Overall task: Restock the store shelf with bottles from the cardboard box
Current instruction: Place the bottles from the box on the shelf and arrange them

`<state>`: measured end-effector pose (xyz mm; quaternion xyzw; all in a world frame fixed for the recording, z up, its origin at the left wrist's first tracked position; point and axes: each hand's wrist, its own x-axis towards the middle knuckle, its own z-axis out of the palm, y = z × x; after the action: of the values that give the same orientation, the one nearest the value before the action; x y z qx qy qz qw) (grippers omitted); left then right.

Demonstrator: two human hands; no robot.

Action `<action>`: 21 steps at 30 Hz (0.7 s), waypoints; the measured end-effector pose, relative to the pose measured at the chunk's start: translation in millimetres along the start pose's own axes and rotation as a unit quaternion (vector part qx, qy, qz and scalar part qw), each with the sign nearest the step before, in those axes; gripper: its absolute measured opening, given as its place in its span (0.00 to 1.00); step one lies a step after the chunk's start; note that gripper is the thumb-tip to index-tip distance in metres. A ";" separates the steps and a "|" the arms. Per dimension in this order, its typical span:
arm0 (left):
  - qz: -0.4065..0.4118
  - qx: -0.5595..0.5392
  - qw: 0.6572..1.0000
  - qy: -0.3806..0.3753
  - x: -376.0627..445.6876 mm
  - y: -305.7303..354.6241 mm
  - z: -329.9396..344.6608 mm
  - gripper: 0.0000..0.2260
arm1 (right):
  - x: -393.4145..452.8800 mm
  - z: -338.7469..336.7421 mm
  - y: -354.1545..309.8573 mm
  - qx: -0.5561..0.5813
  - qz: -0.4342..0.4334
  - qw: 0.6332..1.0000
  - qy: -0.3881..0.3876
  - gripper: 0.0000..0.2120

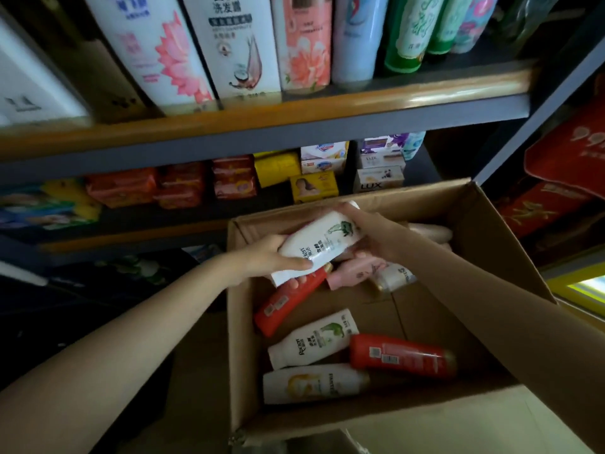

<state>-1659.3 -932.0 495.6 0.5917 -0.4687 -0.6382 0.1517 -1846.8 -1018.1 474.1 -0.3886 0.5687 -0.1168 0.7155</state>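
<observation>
Both hands hold one white bottle with a green print [322, 245] above the open cardboard box [484, 244]. My left hand [278, 257] grips its lower end, thumb across the label. My right hand [366, 237] wraps the cap end. Below, inside the box, lie two red bottles [288, 301] [402, 355], a second white bottle with a green print [314, 339], a white bottle with a gold print [314, 383], a pink bottle [353, 271] and several more, partly hidden under my hands. The store shelf [294, 116] above carries tall bottles.
Tall white, pink and green bottles [229, 44] fill the upper shelf. A lower shelf holds soap boxes [379, 181] and red packets [176, 185] just behind the box. Red gift packages [569, 165] stand at the right. A grey upright post [537, 119] borders the shelf.
</observation>
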 end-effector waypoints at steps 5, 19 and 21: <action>-0.016 0.169 0.986 0.003 -47.5 35.3 -66.4 0.05 | -34.7 23.5 -39.3 -0.252 -0.105 0.948 -0.163 0.12; 0.284 0.156 0.909 0.262 -291.8 157.0 -192.2 0.12 | -180.4 210.6 -217.3 -0.278 -0.558 0.774 -0.110 0.15; 0.326 0.152 0.872 0.331 -311.4 155.3 -204.1 0.12 | -204.7 238.2 -250.4 -0.247 -0.631 0.731 -0.079 0.15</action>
<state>-1453.2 -864.4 835.8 0.5976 -0.6488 -0.2403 0.4052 -1629.2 -960.6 806.8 -0.8291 0.1433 -0.3656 0.3981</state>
